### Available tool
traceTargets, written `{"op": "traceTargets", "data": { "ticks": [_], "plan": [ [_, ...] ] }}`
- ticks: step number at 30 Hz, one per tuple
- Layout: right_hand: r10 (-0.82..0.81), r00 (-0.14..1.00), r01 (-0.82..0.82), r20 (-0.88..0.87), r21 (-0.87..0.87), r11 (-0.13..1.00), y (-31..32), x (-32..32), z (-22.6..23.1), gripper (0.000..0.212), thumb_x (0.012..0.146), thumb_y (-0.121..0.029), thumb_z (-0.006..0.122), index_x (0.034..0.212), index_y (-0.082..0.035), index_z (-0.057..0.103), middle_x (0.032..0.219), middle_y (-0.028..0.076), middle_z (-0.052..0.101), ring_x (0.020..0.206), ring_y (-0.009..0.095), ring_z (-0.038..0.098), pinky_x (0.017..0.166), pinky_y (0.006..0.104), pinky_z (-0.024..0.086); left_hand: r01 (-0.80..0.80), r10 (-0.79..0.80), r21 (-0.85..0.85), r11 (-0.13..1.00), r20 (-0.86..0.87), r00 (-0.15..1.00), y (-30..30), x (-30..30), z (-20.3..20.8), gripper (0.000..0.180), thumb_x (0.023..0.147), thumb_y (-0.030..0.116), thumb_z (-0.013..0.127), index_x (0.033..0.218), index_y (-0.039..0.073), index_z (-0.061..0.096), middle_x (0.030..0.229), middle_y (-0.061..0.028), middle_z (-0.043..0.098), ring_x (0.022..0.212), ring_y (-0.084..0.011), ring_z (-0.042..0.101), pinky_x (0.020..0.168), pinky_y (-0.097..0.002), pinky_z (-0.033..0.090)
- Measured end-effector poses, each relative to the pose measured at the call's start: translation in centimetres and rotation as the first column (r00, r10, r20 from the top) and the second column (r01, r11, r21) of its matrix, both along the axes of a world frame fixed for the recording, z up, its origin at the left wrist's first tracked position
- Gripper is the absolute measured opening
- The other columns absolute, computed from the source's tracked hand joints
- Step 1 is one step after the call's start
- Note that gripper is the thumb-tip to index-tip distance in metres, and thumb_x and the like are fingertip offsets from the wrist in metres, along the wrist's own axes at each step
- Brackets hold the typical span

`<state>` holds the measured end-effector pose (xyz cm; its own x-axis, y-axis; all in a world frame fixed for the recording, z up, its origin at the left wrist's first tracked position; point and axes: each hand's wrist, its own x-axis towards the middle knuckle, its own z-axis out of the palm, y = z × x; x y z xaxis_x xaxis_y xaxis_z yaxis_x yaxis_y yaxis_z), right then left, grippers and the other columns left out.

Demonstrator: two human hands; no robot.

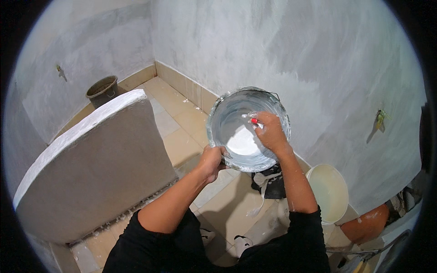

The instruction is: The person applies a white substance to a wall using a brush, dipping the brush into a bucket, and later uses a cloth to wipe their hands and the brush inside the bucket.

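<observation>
A wide bucket point(218, 136), streaked white inside and out, is tilted so that its mouth faces me. White paint-like liquid point(242, 142) pools inside it. My left hand point(211, 163) is closed on the bucket's near left rim. Inside the mouth, my right hand point(271, 133) is closed around a white-smeared handle with a red band point(254, 121). The handle's working end is hidden, so its exact kind does not show. Below the bucket, a black bag-like thing point(276, 184) lies on the floor with a whitish, coated strip point(262, 180) over it.
To the left stands a low, curved-top partition point(100, 168), with a dark bucket point(102, 89) behind it. A pale bucket point(328, 193) holding cloudy liquid is at my right. Beyond it lies an orange-brown object point(365, 224) near clutter. Grey-white walls point(218, 41) enclose the tiled floor point(177, 109).
</observation>
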<state>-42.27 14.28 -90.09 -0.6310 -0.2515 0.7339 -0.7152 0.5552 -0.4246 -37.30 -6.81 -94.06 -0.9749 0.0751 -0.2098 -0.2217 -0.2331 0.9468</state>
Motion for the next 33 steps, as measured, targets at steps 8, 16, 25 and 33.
{"op": "traceTargets", "data": {
  "ticks": [8, 16, 25, 33],
  "plan": [
    [0.12, 0.939, -0.191, 0.321, 0.2, 0.961, -3.1, 0.5, -1.2, 0.031, 0.072, 0.001, 0.063, 0.102, 0.0, 0.069, 0.109, 0.022, 0.065, 0.101, 0.04, 0.061, 0.093, 0.0413, 0.047, -0.066, 0.063, 0.132, 0.989, 0.028, 0.998, -1.2, -0.7, 0.3, 0.014, 0.084, 0.008, 0.046, 0.094, 0.001, 0.054, 0.084, -0.0094, 0.059, 0.073, -0.0217, 0.059, 0.065, -0.0367, 0.051],
    [0.063, 0.998, -0.063, -0.024, 0.0, 0.998, -3.6, -0.6, -0.9, 0.027, 0.073, 0.004, 0.059, 0.099, 0.001, 0.067, 0.099, 0.022, 0.064, 0.096, 0.041, 0.06, 0.086, 0.0453, 0.048, -0.041, 0.04, -0.048, 0.998, -0.031, 0.999, -2.2, -0.2, 1.4, 0.014, 0.087, 0.011, 0.045, 0.091, 0.004, 0.056, 0.083, -0.009, 0.06, 0.077, -0.023, 0.06, 0.074, -0.0401, 0.049],
    [0.083, 0.996, -0.083, -0.017, -0.005, 0.997, -3.8, -0.2, -0.6, 0.024, 0.077, 0.003, 0.054, 0.099, 0.001, 0.065, 0.093, 0.022, 0.064, 0.097, 0.041, 0.061, 0.086, 0.047, 0.048, -0.073, 0.074, -0.071, 0.995, 0.018, 0.997, -3.5, -1.1, 0.3, 0.019, 0.085, 0.009, 0.045, 0.099, 0.0, 0.055, 0.088, -0.0118, 0.061, 0.081, -0.0253, 0.062, 0.075, -0.0413, 0.051],
    [-0.259, 0.947, 0.243, 0.191, 0.101, 0.965, -4.4, -1.0, -2.9, 0.015, 0.077, -0.007, 0.062, 0.088, 0.003, 0.065, 0.09, 0.029, 0.064, 0.088, 0.044, 0.064, 0.082, 0.0499, 0.051, -0.103, 0.102, -0.09, 0.991, -0.012, 0.995, -2.7, -0.9, 0.7, 0.03, 0.083, 0.008, 0.047, 0.109, -0.006, 0.05, 0.096, -0.0159, 0.061, 0.083, -0.0297, 0.064, 0.076, -0.0453, 0.054]
  ]
}}
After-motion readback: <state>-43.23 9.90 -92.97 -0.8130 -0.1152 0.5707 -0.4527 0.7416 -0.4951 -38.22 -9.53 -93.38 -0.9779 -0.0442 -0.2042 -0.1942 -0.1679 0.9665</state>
